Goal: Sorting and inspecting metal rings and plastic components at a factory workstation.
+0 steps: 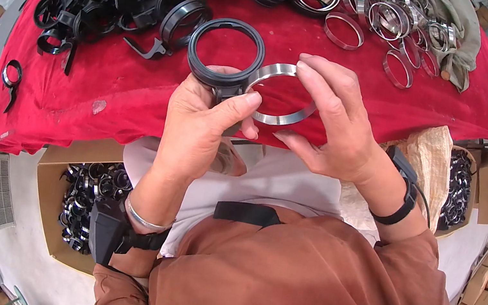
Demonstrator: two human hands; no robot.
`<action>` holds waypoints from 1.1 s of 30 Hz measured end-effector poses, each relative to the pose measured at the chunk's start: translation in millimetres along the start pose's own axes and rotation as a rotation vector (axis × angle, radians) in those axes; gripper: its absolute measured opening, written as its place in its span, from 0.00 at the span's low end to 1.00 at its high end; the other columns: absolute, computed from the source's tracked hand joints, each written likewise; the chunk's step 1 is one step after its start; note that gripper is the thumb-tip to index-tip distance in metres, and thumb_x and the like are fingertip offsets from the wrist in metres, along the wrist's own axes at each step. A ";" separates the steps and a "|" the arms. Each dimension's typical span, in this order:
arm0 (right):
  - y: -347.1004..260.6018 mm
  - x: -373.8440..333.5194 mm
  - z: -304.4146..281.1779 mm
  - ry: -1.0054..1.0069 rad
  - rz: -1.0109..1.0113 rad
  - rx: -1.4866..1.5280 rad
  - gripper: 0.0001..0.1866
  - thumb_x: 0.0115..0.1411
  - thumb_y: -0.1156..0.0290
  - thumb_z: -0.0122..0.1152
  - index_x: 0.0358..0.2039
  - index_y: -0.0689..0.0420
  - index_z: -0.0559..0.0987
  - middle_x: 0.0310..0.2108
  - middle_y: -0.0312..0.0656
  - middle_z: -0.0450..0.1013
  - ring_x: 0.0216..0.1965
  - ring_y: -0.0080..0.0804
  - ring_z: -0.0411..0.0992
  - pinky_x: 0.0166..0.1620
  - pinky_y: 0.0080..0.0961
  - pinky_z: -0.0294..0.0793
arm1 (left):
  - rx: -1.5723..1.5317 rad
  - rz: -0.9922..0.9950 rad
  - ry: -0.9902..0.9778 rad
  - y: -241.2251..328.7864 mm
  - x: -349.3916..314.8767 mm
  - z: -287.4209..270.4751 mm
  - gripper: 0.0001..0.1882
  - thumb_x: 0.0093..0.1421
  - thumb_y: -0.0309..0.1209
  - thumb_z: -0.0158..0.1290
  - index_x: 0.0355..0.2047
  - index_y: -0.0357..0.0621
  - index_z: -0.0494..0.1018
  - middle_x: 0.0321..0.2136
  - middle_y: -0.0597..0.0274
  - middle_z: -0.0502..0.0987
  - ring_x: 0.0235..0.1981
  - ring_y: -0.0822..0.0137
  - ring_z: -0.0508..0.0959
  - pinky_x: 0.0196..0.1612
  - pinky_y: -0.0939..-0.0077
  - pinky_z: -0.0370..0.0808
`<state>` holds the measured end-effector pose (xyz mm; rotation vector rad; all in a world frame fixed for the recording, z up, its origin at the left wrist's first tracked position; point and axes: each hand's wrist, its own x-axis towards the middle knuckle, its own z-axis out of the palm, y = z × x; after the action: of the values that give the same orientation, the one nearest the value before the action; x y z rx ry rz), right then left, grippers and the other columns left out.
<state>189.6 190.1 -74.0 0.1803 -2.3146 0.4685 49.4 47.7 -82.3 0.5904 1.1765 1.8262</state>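
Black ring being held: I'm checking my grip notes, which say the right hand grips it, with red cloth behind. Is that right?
Wrong side: the head view shows the left hand gripping the black ring. Red cloth is indeed behind it.

Black, silver, red, grey, brown.
Shows black on the ring [210, 76], shines silver on the metal band [282, 120], spreads red across the tablecloth [136, 94], goes pale grey on the trousers [282, 175], turns plain rusty brown on the shirt [299, 286].
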 end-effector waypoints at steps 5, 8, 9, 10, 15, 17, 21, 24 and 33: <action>-4.6 11.4 -3.4 -0.073 -0.107 -0.257 0.40 0.32 0.73 0.68 0.51 0.65 0.68 0.45 0.50 0.65 0.41 0.48 0.67 0.43 0.39 0.70 | -0.011 -0.013 -0.008 2.5 -2.1 -0.1 0.14 0.55 0.21 0.56 0.40 0.35 0.66 0.29 0.59 0.74 0.21 0.71 0.75 0.25 0.78 0.75; -5.1 12.6 -1.5 -0.094 -0.090 -0.267 0.40 0.32 0.72 0.69 0.50 0.65 0.68 0.43 0.50 0.66 0.39 0.48 0.67 0.40 0.38 0.70 | 0.020 -0.010 -0.015 1.0 -3.6 -1.0 0.17 0.56 0.23 0.55 0.44 0.36 0.64 0.33 0.57 0.74 0.23 0.70 0.75 0.27 0.78 0.75; -5.0 14.3 -3.9 -0.090 -0.102 -0.268 0.40 0.32 0.72 0.69 0.50 0.65 0.68 0.43 0.50 0.66 0.39 0.48 0.67 0.40 0.38 0.70 | 0.051 -0.019 -0.015 0.3 -4.3 -2.5 0.20 0.57 0.24 0.53 0.49 0.36 0.63 0.36 0.55 0.74 0.24 0.70 0.75 0.29 0.77 0.74; -5.6 16.1 -8.4 -0.114 -0.059 -0.245 0.40 0.31 0.71 0.69 0.50 0.66 0.68 0.43 0.51 0.66 0.38 0.48 0.67 0.40 0.37 0.71 | 0.152 0.014 -0.067 -0.5 -5.7 -5.8 0.25 0.64 0.36 0.45 0.57 0.37 0.55 0.43 0.49 0.73 0.27 0.66 0.76 0.31 0.74 0.75; -9.2 34.9 -26.8 -0.083 0.215 0.097 0.38 0.34 0.69 0.72 0.48 0.67 0.69 0.41 0.53 0.68 0.40 0.48 0.70 0.42 0.33 0.72 | -0.005 -0.072 -0.168 4.5 -12.7 -17.5 0.39 0.65 0.57 0.22 0.62 0.34 0.45 0.43 0.50 0.71 0.29 0.67 0.77 0.33 0.73 0.75; -12.5 43.9 -21.8 -0.105 0.233 0.084 0.37 0.36 0.68 0.72 0.48 0.67 0.70 0.40 0.54 0.69 0.41 0.47 0.71 0.44 0.33 0.72 | -0.058 -0.024 -0.182 3.8 -11.5 -11.0 0.34 0.67 0.53 0.24 0.65 0.43 0.41 0.47 0.48 0.69 0.30 0.66 0.77 0.33 0.72 0.76; -8.2 46.6 -3.9 -0.121 0.160 0.103 0.37 0.36 0.67 0.71 0.48 0.68 0.69 0.41 0.55 0.69 0.42 0.48 0.71 0.44 0.34 0.72 | -0.060 0.011 -0.125 1.6 -12.8 -4.0 0.31 0.68 0.49 0.26 0.66 0.49 0.38 0.51 0.46 0.68 0.32 0.64 0.77 0.34 0.72 0.77; -6.7 46.0 1.0 -0.109 0.128 0.075 0.37 0.36 0.67 0.72 0.48 0.68 0.69 0.42 0.56 0.68 0.42 0.49 0.70 0.45 0.34 0.72 | -0.062 0.011 -0.150 -0.2 -13.2 -9.5 0.29 0.68 0.47 0.29 0.65 0.48 0.43 0.58 0.54 0.59 0.52 0.56 0.70 0.37 0.69 0.77; -3.7 46.8 7.1 -0.125 0.168 0.064 0.38 0.35 0.67 0.72 0.48 0.67 0.69 0.43 0.57 0.67 0.43 0.50 0.70 0.45 0.35 0.72 | 0.068 0.002 -0.118 1.0 -7.2 -12.5 0.29 0.68 0.46 0.28 0.65 0.48 0.43 0.54 0.53 0.65 0.44 0.63 0.74 0.37 0.72 0.77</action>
<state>152.8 184.5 -44.4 0.0468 -2.4500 0.6329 43.3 35.3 -86.6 0.7286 1.1616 1.7340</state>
